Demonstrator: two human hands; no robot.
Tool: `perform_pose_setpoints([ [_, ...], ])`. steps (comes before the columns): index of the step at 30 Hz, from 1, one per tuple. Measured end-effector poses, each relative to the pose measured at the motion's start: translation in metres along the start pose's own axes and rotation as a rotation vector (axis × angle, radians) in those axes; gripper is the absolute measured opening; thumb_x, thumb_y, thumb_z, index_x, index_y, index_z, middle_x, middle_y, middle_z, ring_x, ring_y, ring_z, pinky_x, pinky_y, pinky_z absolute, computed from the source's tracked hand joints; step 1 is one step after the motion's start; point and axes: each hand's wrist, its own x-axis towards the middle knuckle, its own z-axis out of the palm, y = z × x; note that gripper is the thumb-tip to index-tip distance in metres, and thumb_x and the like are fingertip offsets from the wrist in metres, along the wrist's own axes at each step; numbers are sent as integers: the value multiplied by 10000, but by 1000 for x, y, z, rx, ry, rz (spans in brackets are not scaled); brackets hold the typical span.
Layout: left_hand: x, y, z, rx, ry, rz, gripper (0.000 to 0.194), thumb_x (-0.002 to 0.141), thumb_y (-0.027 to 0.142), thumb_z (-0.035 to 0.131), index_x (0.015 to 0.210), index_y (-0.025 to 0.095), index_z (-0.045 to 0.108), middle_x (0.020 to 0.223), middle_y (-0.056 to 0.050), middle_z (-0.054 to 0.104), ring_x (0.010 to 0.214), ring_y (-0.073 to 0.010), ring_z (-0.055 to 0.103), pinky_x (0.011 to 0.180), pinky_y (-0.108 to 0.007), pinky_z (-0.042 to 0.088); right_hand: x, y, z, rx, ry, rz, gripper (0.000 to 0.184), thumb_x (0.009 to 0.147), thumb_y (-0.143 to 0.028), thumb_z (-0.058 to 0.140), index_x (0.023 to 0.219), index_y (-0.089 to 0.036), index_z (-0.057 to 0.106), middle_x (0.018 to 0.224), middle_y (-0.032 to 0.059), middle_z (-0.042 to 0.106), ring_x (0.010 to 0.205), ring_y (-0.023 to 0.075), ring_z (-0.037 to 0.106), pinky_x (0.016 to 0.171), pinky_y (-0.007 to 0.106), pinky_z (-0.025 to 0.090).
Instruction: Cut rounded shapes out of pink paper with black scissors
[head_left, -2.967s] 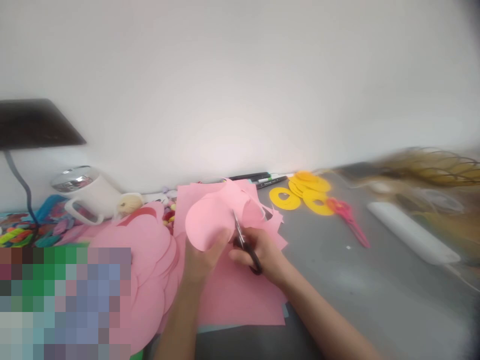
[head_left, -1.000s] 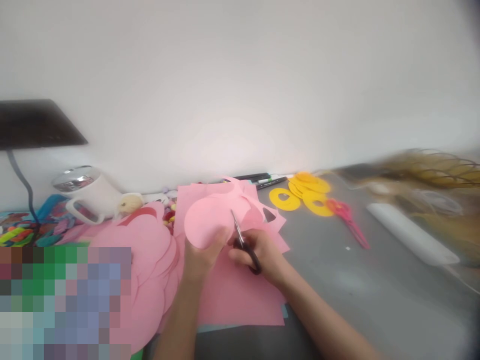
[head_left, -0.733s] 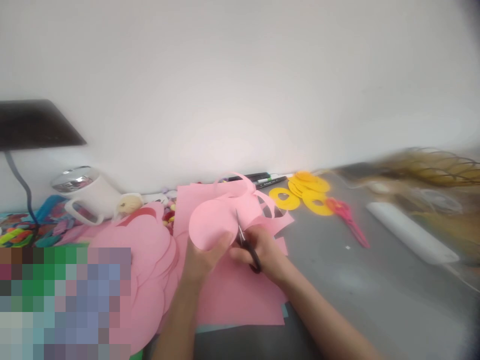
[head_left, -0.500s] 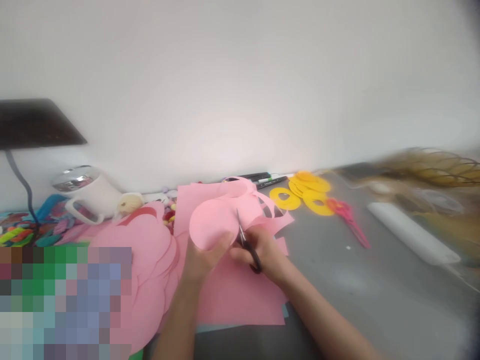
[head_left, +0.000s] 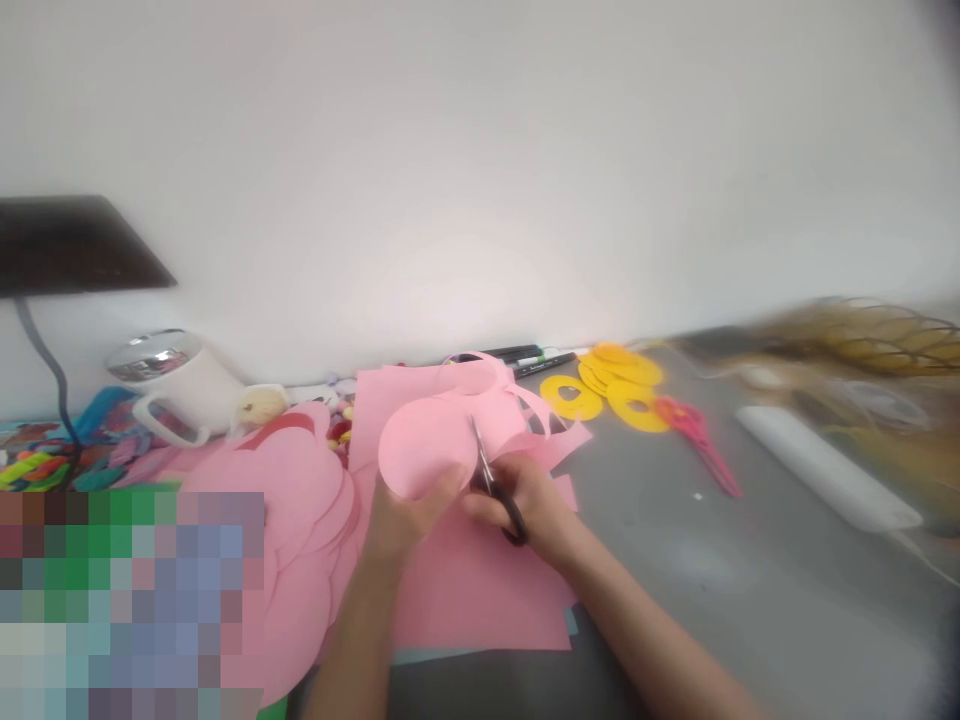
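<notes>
My left hand (head_left: 416,510) pinches the lower edge of a round-cut piece of pink paper (head_left: 427,445), thumb on top and the other fingers mostly hidden beneath. In my right hand (head_left: 525,505) is a pair of black-handled scissors (head_left: 510,510), its blades pointing up and away along the right edge of the round piece. Curved pink offcuts (head_left: 551,420) hang to the right of the blades. Under both hands lies a stack of pink paper sheets (head_left: 480,600), with a light blue sheet showing at its lower edge.
Many pink cut-outs (head_left: 300,500) are piled to the left, near a white mug (head_left: 199,390) with a shiny top. To the right lie yellow paper rings (head_left: 570,397), pink scissors (head_left: 697,445) and a white bar-shaped object (head_left: 825,465). Black markers (head_left: 544,365) rest by the wall.
The scissors and my right hand have shifted very slightly to the right. The round pink piece and my left hand stay nearly in place.
</notes>
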Motion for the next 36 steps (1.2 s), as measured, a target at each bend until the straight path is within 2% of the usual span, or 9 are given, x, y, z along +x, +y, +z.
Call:
perform_pose_setpoints([
  [6, 1, -3, -1, -3, 34, 12, 510, 580, 374, 776, 1039, 189, 657, 1031, -107, 692, 986, -304, 643, 864, -455, 523, 0, -1, 0, 25, 5, 23, 406, 643, -280, 713, 519, -201, 334, 479, -81, 334, 454, 56, 295, 413, 194, 242],
  [10, 1, -2, 0, -30, 73, 32, 433, 592, 335, 760, 992, 197, 675, 983, -80, 697, 926, -263, 649, 752, -376, 555, -1, -2, 1, 64, 21, 36, 343, 618, -294, 736, 549, -186, 418, 477, -75, 395, 450, 62, 348, 421, 193, 284],
  [15, 2, -3, 0, -70, 66, -72, 237, 606, 324, 756, 718, 150, 642, 634, -19, 626, 596, -148, 586, 481, -240, 487, -1, -2, 2, 63, 23, 46, 307, 608, -337, 755, 604, -170, 497, 500, -52, 477, 464, 80, 407, 433, 200, 317],
  [19, 1, 0, 3, -82, 28, -30, 218, 612, 298, 745, 612, 159, 578, 473, 41, 502, 465, -92, 485, 411, -199, 412, 0, 1, 3, 38, 9, 23, 320, 617, -386, 755, 632, -164, 525, 508, -55, 454, 472, 83, 393, 437, 205, 305],
  [21, -1, 3, 5, -60, 50, -21, 201, 584, 289, 756, 666, 162, 622, 558, 16, 578, 532, -121, 550, 464, -226, 463, 1, 3, 2, 29, 3, -2, 354, 615, -407, 760, 618, -171, 495, 506, -66, 404, 470, 75, 348, 432, 204, 276],
  [23, -3, 6, 6, -38, 84, -19, 306, 557, 296, 766, 826, 177, 680, 741, -27, 673, 679, -179, 630, 565, -281, 525, 2, 4, 0, 27, -13, -38, 406, 616, -426, 763, 592, -181, 440, 517, -71, 357, 482, 71, 308, 431, 204, 247],
  [25, -5, 9, 7, -2, 81, -34, 359, 556, 307, 763, 887, 182, 698, 855, -57, 706, 791, -225, 656, 641, -323, 549, 2, 5, -1, 29, -30, -74, 434, 624, -446, 761, 593, -186, 414, 539, -65, 345, 504, 77, 302, 439, 211, 241],
  [31, -6, 10, 6, 31, 21, -52, 258, 581, 308, 741, 796, 171, 699, 849, -79, 720, 848, -262, 662, 678, -351, 562, 3, 5, -2, 42, -41, -127, 400, 653, -448, 752, 664, -186, 450, 580, -59, 347, 538, 94, 317, 473, 228, 261],
  [36, -5, 9, 5, 20, 5, -57, 330, 588, 317, 747, 888, 193, 688, 885, -60, 722, 898, -262, 655, 717, -364, 564, 3, 5, -1, 35, -38, -135, 382, 661, -436, 743, 668, -186, 454, 599, -51, 368, 554, 101, 339, 482, 230, 278],
])
